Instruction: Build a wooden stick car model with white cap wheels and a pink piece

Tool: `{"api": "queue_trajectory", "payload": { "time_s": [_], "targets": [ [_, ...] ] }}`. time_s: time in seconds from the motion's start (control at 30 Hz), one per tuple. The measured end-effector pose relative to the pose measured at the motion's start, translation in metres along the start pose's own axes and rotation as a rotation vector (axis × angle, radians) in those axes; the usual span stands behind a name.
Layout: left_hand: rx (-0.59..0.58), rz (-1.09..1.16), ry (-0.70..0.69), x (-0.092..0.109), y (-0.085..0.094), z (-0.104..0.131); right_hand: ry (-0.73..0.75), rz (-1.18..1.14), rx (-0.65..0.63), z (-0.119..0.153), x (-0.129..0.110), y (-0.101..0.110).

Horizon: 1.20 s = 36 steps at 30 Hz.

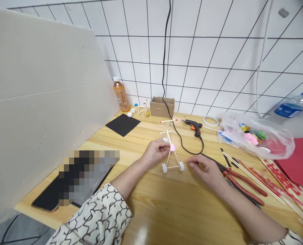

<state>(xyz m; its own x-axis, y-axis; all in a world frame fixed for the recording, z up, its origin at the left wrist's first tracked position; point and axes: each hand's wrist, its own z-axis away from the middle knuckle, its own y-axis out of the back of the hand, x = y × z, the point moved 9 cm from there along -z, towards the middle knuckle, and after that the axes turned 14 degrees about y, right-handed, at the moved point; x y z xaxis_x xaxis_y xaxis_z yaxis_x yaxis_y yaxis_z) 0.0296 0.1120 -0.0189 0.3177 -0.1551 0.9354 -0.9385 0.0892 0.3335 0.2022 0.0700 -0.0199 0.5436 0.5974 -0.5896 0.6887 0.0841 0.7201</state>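
Observation:
A small model tricycle (176, 157) made of wooden sticks stands upright on the table in front of me. It has a pink seat (172, 147), white wheels at the back and a red-tipped crosspiece at its front. My left hand (156, 151) pinches the frame just left of the seat; its fingertips are partly hidden. To the right, my right hand (208, 170) rests low over the table with fingers apart and nothing in it. The right rear wheel (181, 166) is close to its fingertips but not touched.
Right of the model lie a glue gun (194, 127) with its black cord, red-handled pliers (245, 182), wooden sticks (253, 177) and a plastic bag (276, 143). Behind stand a cardboard box (162, 108), another stick model (142, 109) and a drink bottle (121, 95). A phone (46, 195) lies left.

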Motion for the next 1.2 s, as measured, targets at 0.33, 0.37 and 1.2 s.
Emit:
{"api": "queue_trajectory", "payload": {
  "time_s": [0.33, 0.37, 1.2],
  "targets": [
    [0.021, -0.099, -0.091, -0.001, -0.006, -0.002, -0.020, 0.000, -0.023, 0.001, 0.005, -0.005],
    [0.038, -0.111, -0.080, -0.002, -0.005, -0.003, -0.021, 0.004, -0.024, 0.002, 0.006, -0.006],
    [0.399, -0.417, 0.123, -0.042, 0.070, -0.113, -0.022, 0.022, -0.049, 0.004, 0.011, -0.013]
  ]
}}
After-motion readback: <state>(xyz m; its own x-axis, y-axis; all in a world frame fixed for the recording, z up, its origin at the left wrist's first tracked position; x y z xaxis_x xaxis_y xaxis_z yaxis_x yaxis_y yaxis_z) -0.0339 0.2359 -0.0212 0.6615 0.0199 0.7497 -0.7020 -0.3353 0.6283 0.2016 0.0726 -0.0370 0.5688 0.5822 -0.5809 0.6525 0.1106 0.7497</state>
